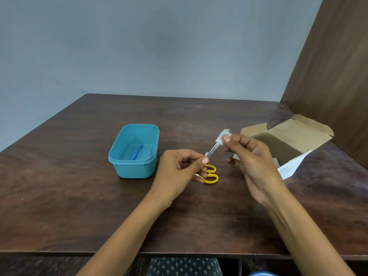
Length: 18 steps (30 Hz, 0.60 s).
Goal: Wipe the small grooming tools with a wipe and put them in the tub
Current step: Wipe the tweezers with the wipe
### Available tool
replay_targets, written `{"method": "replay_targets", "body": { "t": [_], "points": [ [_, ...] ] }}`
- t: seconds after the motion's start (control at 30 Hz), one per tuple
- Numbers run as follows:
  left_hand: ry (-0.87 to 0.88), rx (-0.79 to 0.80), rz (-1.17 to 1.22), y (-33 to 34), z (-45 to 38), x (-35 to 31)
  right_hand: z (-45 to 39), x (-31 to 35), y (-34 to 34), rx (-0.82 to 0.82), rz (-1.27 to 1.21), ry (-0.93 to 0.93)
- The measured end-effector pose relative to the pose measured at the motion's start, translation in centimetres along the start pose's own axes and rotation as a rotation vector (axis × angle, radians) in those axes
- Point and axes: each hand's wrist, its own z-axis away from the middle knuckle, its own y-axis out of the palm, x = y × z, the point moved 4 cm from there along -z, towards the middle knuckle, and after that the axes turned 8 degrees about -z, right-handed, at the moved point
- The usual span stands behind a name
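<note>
- Two hands share one slim metal tool (211, 152), probably a nail file, though its fine surface is too small to read for certain.
- The left hand (180, 172) pinches the tool's near end between thumb and forefinger, which steadies it and leaves most of its length bare for cleaning.
- The right hand (249, 156) pinches a small folded white wipe (222, 137) around the tool's far tip, thumb on top; held this way, the wipe can slide along both faces at once.
- The tool slants up and away from the left hand towards the right, held above the worktop (79, 186) and between the two hands.
- Yellow-handled scissors (210, 174) lie on the worktop just behind the left hand, partly hidden by its fingers; I judge they wait their turn.
- The teal tub (127, 168) stands to the left of the left hand, near but apart, open-topped, so a cleaned tool can be dropped in with a short reach.
- One blue tool (137, 152) already lies on the tub's floor.
- An open cardboard box (298, 134) stands behind the right hand.
</note>
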Motion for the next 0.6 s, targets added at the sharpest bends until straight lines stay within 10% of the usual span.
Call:
{"method": "replay_targets", "body": {
  "t": [0.6],
  "points": [
    [0.192, -0.11, -0.31, -0.2, 0.1, -0.3, 0.0, 0.4, -0.2, -0.171, -0.149, -0.002]
  ]
}}
